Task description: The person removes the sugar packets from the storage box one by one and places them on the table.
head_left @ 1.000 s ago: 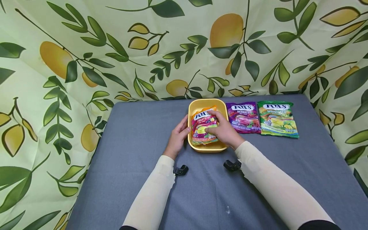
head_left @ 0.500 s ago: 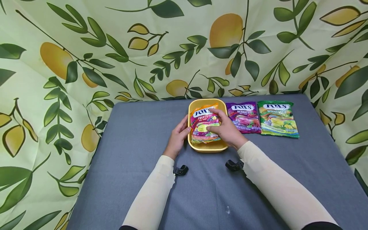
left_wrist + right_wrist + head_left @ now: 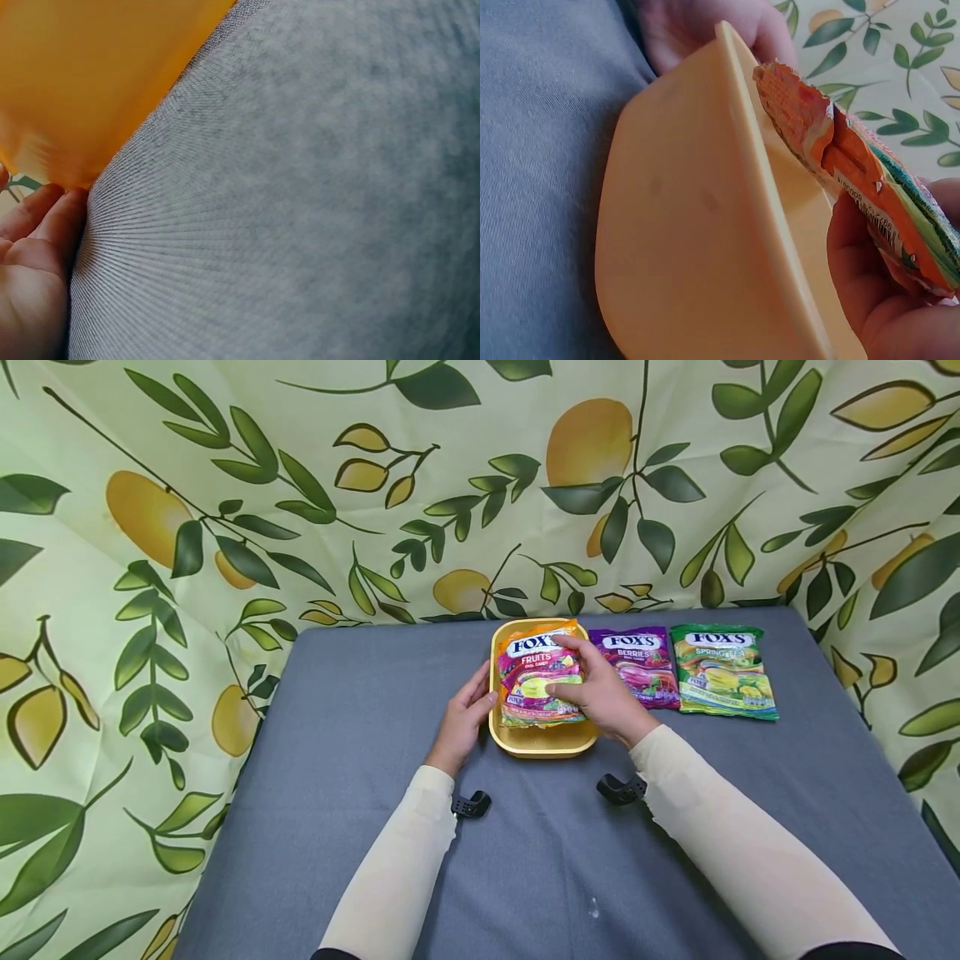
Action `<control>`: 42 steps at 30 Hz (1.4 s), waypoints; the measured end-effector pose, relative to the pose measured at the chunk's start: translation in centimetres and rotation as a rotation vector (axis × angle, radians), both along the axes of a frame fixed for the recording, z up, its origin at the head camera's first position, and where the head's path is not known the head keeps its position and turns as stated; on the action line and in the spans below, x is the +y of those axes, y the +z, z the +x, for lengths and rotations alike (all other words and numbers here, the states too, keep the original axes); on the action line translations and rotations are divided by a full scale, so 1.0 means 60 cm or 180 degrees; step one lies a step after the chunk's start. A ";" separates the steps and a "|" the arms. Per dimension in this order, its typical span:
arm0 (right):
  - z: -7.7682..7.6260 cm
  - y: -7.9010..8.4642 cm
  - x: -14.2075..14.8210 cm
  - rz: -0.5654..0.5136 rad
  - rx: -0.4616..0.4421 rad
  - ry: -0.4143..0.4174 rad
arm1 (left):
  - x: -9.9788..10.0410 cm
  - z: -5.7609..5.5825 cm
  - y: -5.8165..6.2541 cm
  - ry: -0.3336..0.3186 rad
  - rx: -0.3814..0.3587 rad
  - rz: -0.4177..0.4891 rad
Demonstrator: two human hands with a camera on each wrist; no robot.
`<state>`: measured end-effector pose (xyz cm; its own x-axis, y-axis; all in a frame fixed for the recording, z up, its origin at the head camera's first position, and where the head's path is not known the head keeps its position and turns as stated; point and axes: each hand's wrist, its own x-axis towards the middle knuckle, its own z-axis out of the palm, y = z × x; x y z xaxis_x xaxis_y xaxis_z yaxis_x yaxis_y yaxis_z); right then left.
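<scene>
In the head view my right hand (image 3: 609, 692) pinches an orange and pink candy bag (image 3: 528, 675) marked FOX'S FRUITS by its right side. The right wrist view shows this bag (image 3: 855, 172) tilted above the rim of a yellow plastic tub (image 3: 682, 202), with thumb and fingers on either side of it. My left hand (image 3: 462, 720) rests along the left wall of the tub (image 3: 543, 745). In the left wrist view its fingers (image 3: 61, 221) lie nearly straight against the tub's side.
To the tub's right lie a purple FOX'S BERRIES candy bag (image 3: 637, 670) and a green FOX'S SPRING TEA candy bag (image 3: 723, 672). They sit side by side on the grey cloth-covered table (image 3: 375, 710). A leaf-patterned curtain (image 3: 465, 485) hangs behind.
The fruit candy bag has risen from inside the tub and shifted slightly right, held in my right hand. My left hand stays at the tub's side.
</scene>
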<state>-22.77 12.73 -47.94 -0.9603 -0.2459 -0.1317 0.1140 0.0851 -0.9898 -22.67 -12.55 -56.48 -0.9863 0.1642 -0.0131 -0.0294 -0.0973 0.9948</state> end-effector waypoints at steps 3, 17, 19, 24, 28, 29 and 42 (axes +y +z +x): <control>0.001 -0.002 0.013 -0.0040 0.0056 0.0008 | 0.001 0.000 0.000 0.0009 -0.0004 -0.0014; 0.023 -0.003 0.092 -0.0259 0.0101 -0.0139 | 0.002 0.000 -0.002 0.0004 0.0024 0.0082; 0.029 -0.004 0.103 -0.0267 0.0124 -0.0162 | 0.001 0.001 -0.002 0.0007 0.0031 0.0095; 0.043 -0.012 0.129 -0.0314 0.0159 -0.0177 | 0.000 0.001 -0.001 0.0017 0.0025 0.0127; 0.056 -0.020 0.150 -0.0297 0.0162 -0.0183 | -0.001 0.000 -0.003 0.0000 0.0032 0.0129; 0.060 -0.021 0.156 -0.0299 0.0154 -0.0192 | -0.001 0.001 -0.003 -0.0003 0.0037 0.0129; 0.110 -0.032 0.227 -0.0616 0.0038 -0.0265 | -0.001 0.002 -0.002 -0.0005 0.0027 0.0074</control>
